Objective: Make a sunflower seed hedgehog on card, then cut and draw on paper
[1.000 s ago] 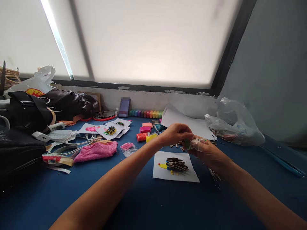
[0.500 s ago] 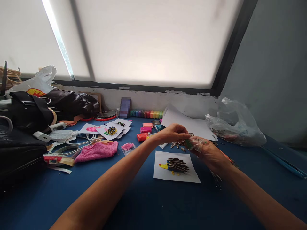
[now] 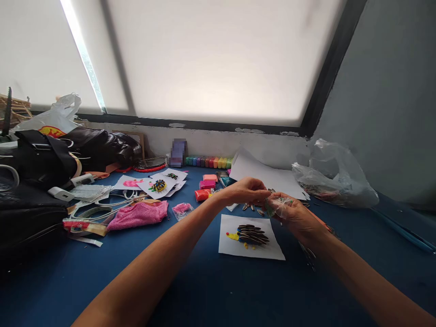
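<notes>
from the left i count one pink cloth, one small bag of pink clay, then one white sheet bearing one figure of overlapping dark seeds, too many to count. near its far right corner two hands work close together: the left hand bends over one clear packet, whether pinching it i cannot tell; the right hand grips it. they seem to be opening it; next probably calls for a fine left pinch.
</notes>
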